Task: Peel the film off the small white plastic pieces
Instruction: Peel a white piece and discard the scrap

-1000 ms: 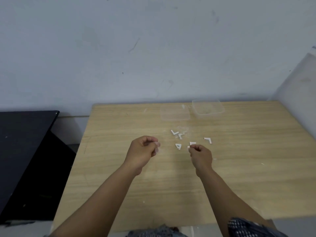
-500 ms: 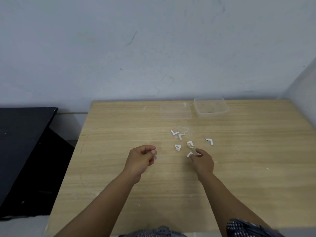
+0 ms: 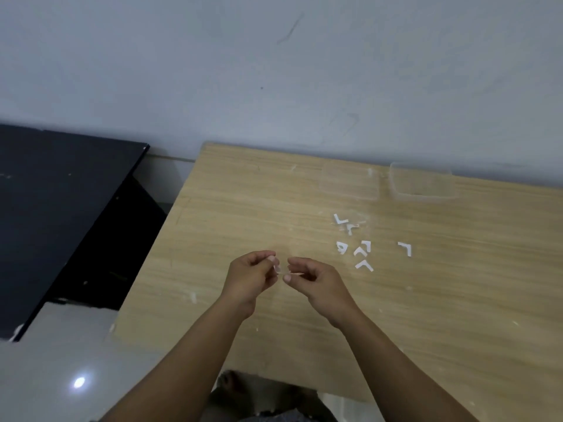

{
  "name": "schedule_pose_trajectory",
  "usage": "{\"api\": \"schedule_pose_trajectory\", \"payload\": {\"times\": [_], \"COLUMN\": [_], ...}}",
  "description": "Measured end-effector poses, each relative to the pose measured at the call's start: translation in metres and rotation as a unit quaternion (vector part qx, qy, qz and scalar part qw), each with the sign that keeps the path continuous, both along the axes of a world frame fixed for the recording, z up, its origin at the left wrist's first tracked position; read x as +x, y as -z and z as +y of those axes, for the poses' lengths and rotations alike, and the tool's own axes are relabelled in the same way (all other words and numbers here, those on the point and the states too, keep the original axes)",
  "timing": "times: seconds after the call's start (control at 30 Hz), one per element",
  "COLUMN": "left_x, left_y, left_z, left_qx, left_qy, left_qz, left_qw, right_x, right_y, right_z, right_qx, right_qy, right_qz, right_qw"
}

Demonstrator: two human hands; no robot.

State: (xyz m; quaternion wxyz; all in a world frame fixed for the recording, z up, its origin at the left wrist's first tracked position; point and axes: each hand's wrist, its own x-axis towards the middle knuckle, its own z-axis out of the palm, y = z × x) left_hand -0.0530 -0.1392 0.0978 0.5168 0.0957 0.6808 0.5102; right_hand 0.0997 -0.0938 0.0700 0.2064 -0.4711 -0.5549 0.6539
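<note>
The wooden counter (image 3: 243,208) fills the right of the view, with a black surface (image 3: 61,193) beside it on the left and two clear plastic containers (image 3: 422,182) at its far edge by the wall. Both hands are raised just above the counter's middle, nearly touching: the left hand (image 3: 249,277) is curled with its fingertips pinching what looks like a scrap of clear film (image 3: 277,268), and the right hand (image 3: 316,281) pinches a small white plastic piece (image 3: 295,273) between thumb and forefinger. More small white plastic pieces (image 3: 362,254) lie scattered on the counter just beyond the right hand. The step in hand seems to be separating film from the held piece. To do it well, grip the piece firmly near the lifted corner, pull the film back low and steady along the piece, not straight up, and keep the hands close so the tiny piece does not flick away.
</note>
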Motion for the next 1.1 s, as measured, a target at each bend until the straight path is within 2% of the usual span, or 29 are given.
{"api": "schedule_pose_trajectory", "payload": {"times": [0.3,0.5,0.77,1.1], "left_x": [-0.046,-0.091,-0.169,-0.259], "left_y": [-0.002,-0.012,-0.013,-0.001], "left_z": [-0.061,-0.115,-0.203,-0.297], "left_qx": [0.009,0.041,0.023,-0.01], "left_qy": [-0.076,-0.094,-0.153,-0.23], "left_qz": [-0.024,-0.043,0.005,0.093], "left_qw": [0.997,0.994,0.988,0.969], "right_x": [-0.061,-0.116,-0.205,-0.312], "right_y": [-0.006,-0.02,-0.021,-0.019], "right_z": [-0.043,-0.086,-0.153,-0.215], "right_qx": [0.01,0.021,0.035,0.205], "right_qy": [-0.06,-0.107,-0.165,-0.18], "right_qz": [0.005,0.012,-0.029,-0.154], "right_qw": [0.998,0.994,0.985,0.95]}}
